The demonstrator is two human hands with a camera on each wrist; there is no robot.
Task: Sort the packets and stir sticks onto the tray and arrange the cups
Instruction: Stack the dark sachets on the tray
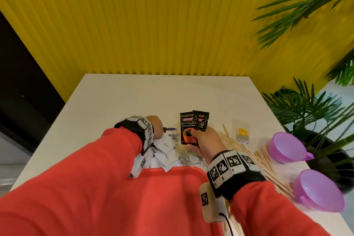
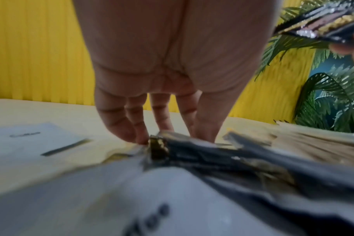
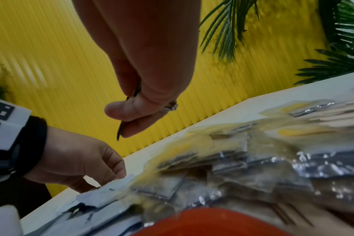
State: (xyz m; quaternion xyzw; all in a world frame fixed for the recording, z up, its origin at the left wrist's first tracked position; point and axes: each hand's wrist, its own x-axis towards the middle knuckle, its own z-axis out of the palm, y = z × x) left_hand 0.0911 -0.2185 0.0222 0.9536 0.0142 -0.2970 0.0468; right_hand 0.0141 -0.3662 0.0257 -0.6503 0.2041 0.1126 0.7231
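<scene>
My right hand [image 1: 192,140] holds two black coffee packets [image 1: 188,126] upright above the table, pinched between thumb and fingers; the right wrist view shows them edge-on in that pinch [image 3: 120,131]. My left hand [image 1: 161,130] reaches down into a heap of white packets [image 1: 165,151], and its fingertips [image 2: 139,138] pinch the end of a dark packet [image 2: 192,153] lying there. The red tray [image 1: 172,188] sits at the near edge, partly hidden by my sleeves. Wooden stir sticks [image 1: 258,159] lie scattered to the right. Two purple cups [image 1: 285,147] [image 1: 319,191] stand at the right edge.
Clear tea bag packets [image 1: 241,133] lie beyond the sticks and spread toward the tray [image 3: 243,159]. A potted plant [image 1: 306,105] crowds the table's right side. The far half of the cream table [image 1: 153,92] runs to a yellow ribbed wall.
</scene>
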